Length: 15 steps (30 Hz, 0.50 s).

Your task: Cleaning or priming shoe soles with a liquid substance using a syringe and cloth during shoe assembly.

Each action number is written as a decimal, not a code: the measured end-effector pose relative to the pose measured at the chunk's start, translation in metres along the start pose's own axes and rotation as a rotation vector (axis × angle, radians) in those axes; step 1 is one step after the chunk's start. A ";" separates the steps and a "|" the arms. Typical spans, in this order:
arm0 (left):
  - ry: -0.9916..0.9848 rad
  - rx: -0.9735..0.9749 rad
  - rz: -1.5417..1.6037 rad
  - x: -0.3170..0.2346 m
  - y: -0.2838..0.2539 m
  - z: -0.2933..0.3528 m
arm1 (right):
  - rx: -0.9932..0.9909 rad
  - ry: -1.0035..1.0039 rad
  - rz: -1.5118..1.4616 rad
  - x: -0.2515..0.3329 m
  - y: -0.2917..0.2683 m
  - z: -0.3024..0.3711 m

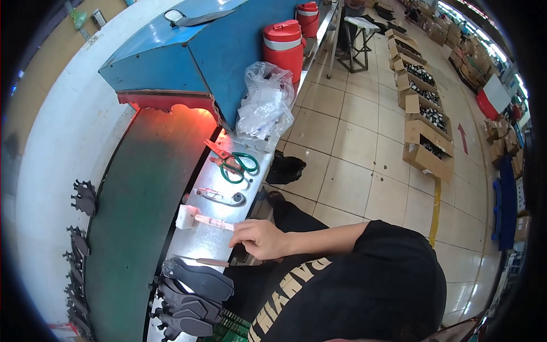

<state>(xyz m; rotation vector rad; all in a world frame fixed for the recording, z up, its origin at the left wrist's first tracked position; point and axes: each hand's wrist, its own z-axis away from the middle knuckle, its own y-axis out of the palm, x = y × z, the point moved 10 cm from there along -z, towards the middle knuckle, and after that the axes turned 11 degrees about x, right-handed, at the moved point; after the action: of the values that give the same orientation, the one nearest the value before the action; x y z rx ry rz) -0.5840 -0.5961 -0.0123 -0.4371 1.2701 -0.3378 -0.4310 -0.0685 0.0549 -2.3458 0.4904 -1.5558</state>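
My right hand (259,239) is over the near edge of a narrow metal ledge (191,242), with its fingers curled down. Its fingertips are hidden, so what they hold, if anything, does not show. Right by its knuckles ends a clear, pinkish syringe-like tube (213,221), whose other end meets a white block (185,216). Beyond it lie a thin dark strip with a round end (222,197) and green-handled scissors (238,167). On the hand's other side are a slim tool with a brownish handle (211,261) and stacked dark sole-like pieces (191,305). My left hand is out of view.
A green conveyor belt (128,228) runs beside the ledge under a blue, red-lit hood (165,62). More dark pieces (80,245) line its far side. A plastic bag (265,102) and red drink coolers (283,48) stand by the hood. Open cartons (424,151) line the tiled floor.
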 end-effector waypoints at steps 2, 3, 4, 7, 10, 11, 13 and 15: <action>0.032 0.072 0.106 0.004 0.005 0.010 | 0.008 0.004 -0.029 -0.003 -0.003 0.002; 0.049 0.107 0.160 0.005 0.008 0.015 | 0.016 0.009 -0.055 -0.005 -0.003 0.003; 0.065 0.143 0.214 0.006 0.011 0.020 | 0.023 0.015 -0.080 -0.006 -0.002 0.003; 0.119 0.253 0.369 0.005 0.019 0.031 | 0.059 -0.018 -0.118 -0.005 0.007 0.002; 0.166 0.370 0.515 0.000 0.025 0.044 | 0.081 -0.046 -0.174 -0.003 0.020 0.003; 0.181 0.410 0.561 -0.003 0.026 0.048 | 0.073 -0.061 -0.196 0.001 0.020 0.003; 0.210 0.491 0.655 -0.008 0.027 0.056 | 0.094 -0.051 -0.205 -0.002 0.027 0.007; 0.239 0.574 0.752 -0.014 0.030 0.063 | 0.117 -0.042 -0.211 -0.003 0.030 0.010</action>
<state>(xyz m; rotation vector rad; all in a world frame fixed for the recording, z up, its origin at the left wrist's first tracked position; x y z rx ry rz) -0.5265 -0.5548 -0.0004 0.5816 1.4019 -0.0970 -0.4264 -0.0941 0.0365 -2.3979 0.1404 -1.5724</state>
